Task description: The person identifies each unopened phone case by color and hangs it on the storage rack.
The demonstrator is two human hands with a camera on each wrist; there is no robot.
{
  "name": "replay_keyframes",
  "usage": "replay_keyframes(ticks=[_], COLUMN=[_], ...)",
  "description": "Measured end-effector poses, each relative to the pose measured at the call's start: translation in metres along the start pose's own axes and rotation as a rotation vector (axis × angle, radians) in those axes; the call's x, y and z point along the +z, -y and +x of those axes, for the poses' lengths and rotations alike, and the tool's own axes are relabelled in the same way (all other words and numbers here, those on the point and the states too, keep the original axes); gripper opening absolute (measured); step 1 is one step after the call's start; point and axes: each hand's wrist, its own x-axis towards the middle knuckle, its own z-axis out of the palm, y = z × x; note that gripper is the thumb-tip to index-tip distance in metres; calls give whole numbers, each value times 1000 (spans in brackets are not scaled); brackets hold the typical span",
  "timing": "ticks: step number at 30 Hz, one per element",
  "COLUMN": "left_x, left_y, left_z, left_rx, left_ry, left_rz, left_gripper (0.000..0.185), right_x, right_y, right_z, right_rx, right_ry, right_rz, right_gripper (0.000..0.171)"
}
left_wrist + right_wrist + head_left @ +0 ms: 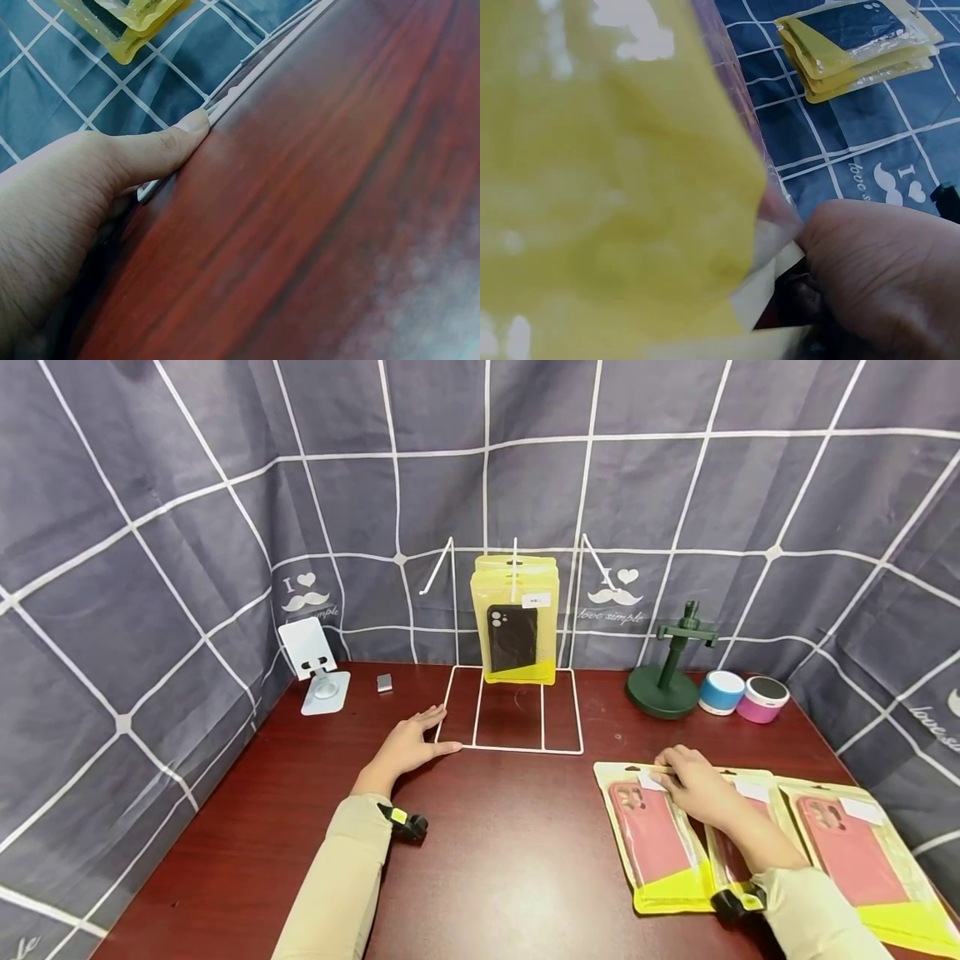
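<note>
My left hand [408,745] rests at the front left corner of a white wire display rack [517,749]. Its thumb lies on the front bar, and the fingers stretch toward the left side bar. On the rack's middle hook hang yellow phone case packages [547,647], a black case showing in front. My right hand [697,785] pinches the top edge of a packaged pink phone case [656,839], thumb near its white label. Partly under my right forearm lies a second package [722,852], with a third pink case package [855,852] to its right.
A white phone stand [307,647] and a small grey block [384,682] stand at the back left. At the back right are a dark green stand [663,689], a blue speaker [722,693] and a pink speaker [762,700]. Empty side hooks [438,566] flank the hanging packages; a grid-patterned curtain [525,485] encloses the table.
</note>
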Motion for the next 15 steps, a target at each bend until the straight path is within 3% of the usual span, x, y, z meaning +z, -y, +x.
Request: replay_keyframes(ticks=[9,15], left_x=[1,-1], left_y=[2,0], left_z=[1,1], left_rx=[4,-6], left_ry=[-5,2], left_rz=[-13,-6], left_gripper=[93,93], right_x=[-1,-13], right_y=[4,12], right_z=[-1,5], right_rx=[69,175], right_ry=[-34,-122], right_rz=[36,112], right_gripper=[14,4])
